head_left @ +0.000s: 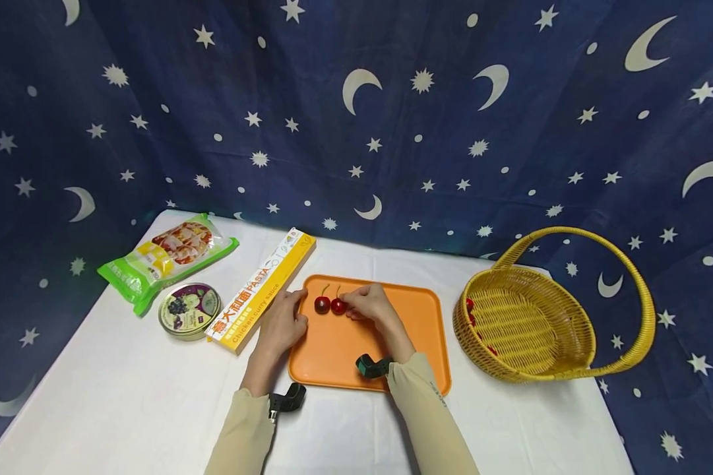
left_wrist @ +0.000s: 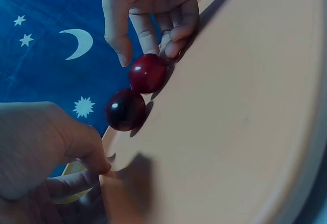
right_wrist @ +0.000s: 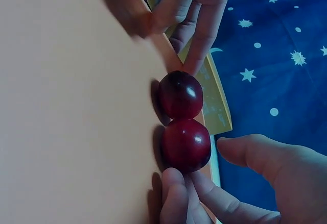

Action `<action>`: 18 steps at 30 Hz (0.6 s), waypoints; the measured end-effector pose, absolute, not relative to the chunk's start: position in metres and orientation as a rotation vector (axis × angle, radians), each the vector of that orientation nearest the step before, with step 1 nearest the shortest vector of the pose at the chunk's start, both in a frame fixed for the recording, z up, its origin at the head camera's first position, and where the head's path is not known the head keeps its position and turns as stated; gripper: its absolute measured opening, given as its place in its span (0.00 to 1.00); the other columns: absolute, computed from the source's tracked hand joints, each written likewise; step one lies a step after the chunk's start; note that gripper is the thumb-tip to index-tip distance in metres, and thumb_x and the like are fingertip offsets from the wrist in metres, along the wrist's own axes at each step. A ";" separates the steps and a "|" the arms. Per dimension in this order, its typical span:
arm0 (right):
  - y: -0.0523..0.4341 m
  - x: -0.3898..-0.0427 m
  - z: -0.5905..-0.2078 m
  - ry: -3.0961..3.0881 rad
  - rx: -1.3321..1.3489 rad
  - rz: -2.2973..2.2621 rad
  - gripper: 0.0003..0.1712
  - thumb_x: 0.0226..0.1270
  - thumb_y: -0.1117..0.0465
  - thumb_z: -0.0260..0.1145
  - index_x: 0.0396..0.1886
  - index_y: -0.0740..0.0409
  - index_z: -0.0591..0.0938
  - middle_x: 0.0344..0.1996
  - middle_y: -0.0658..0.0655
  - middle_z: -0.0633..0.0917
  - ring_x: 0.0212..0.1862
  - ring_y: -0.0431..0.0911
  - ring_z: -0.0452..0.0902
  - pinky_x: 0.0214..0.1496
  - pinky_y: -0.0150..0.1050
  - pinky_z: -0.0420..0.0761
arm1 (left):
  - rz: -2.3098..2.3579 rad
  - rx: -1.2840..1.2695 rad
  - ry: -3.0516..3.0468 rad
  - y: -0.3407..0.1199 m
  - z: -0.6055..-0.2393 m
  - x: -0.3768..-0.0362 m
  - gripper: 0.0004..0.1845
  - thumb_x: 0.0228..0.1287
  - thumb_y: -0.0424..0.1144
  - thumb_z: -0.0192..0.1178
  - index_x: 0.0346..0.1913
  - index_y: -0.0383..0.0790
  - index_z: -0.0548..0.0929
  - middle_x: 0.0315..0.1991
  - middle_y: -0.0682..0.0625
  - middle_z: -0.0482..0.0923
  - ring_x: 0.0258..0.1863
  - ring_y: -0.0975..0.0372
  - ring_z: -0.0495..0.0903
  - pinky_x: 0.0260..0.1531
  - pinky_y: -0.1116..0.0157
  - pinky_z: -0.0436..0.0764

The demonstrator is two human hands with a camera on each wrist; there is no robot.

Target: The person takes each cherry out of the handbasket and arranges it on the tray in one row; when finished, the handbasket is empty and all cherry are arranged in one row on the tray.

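Cherries on the near-left part of an orange tray [head_left: 418,316], two of them, dark red and touching each other: right cherry [head_left: 338,306] pressed against the tips of the right hand's [head_left: 371,307] fingers, left cherry [head_left: 322,305] just beyond it and up against one outstretched finger of the left hand [head_left: 281,326].

Advice, as a judgement: work on the right cherry alone, with soft pressure only, since round fruit rolls readily on a smooth tray. Bring thumb and fingertips onto opposite sides rather than pushing from one side, and watch the stem. Keep the tray pinned flat with the other hand, so that the neighbouring cherry does not get nudged away.

Right hand low over the tray, wrist on or just above the near part, fingers curled with their tips on the fruit. Thumb a little clear of it in the right wrist view, so no closed pinch.

Left hand at the tray's left rim, thumb and forefinger pinching that edge.

Beyond the left hand's knuckles, a yellow pasta box [head_left: 264,290], a round tin [head_left: 188,310] and a green packet [head_left: 166,254]. Well off to the right hand's outer side, a wicker basket [head_left: 534,369].
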State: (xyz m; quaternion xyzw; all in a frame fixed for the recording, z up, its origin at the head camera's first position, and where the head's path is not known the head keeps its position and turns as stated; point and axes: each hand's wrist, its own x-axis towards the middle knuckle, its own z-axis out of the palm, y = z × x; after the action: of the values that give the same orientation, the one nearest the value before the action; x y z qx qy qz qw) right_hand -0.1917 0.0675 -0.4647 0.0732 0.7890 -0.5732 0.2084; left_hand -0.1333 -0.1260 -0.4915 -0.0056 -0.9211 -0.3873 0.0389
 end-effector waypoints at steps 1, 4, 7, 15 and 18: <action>0.068 -0.192 -0.465 2.194 0.206 -1.594 0.12 0.62 0.63 0.69 0.34 0.72 0.86 0.21 0.59 0.85 0.19 0.41 0.79 0.28 0.34 0.82 | -1.192 -0.016 -2.824 -0.126 -0.491 -0.134 0.29 0.52 0.28 0.58 0.63 0.34 0.78 0.48 0.39 0.74 0.43 0.51 0.74 0.42 0.54 0.74; 0.070 -0.191 -0.464 2.192 0.210 -1.591 0.12 0.63 0.63 0.69 0.36 0.71 0.86 0.22 0.59 0.85 0.19 0.41 0.79 0.29 0.35 0.82 | -1.202 -0.012 -2.829 -0.126 -0.491 -0.133 0.29 0.52 0.28 0.58 0.63 0.34 0.78 0.48 0.39 0.74 0.43 0.51 0.74 0.42 0.54 0.74; 0.071 -0.190 -0.465 2.196 0.213 -1.587 0.12 0.63 0.63 0.69 0.37 0.71 0.86 0.23 0.59 0.86 0.20 0.41 0.79 0.29 0.35 0.82 | -1.213 -0.014 -2.834 -0.125 -0.490 -0.133 0.29 0.53 0.28 0.58 0.63 0.34 0.77 0.48 0.39 0.73 0.42 0.51 0.74 0.42 0.55 0.74; 0.073 -0.189 -0.466 2.228 0.209 -1.578 0.11 0.64 0.63 0.68 0.35 0.70 0.86 0.23 0.60 0.85 0.20 0.42 0.79 0.29 0.35 0.82 | -1.207 -0.039 -2.843 -0.124 -0.490 -0.135 0.30 0.53 0.27 0.58 0.63 0.33 0.77 0.48 0.39 0.73 0.42 0.51 0.73 0.41 0.55 0.73; 0.079 -0.190 -0.464 2.241 0.200 -1.581 0.11 0.64 0.63 0.67 0.36 0.71 0.87 0.26 0.61 0.86 0.22 0.43 0.81 0.30 0.36 0.82 | -1.198 -0.047 -2.835 -0.123 -0.489 -0.135 0.29 0.52 0.28 0.58 0.62 0.33 0.78 0.47 0.39 0.74 0.42 0.51 0.74 0.40 0.55 0.73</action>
State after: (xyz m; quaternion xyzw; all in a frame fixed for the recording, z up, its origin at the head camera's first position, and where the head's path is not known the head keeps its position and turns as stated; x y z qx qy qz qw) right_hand -0.1901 0.0787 -0.4638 0.0715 0.7993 -0.5641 0.1946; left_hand -0.1353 -0.1234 -0.4891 -0.0152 -0.9206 -0.3890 0.0315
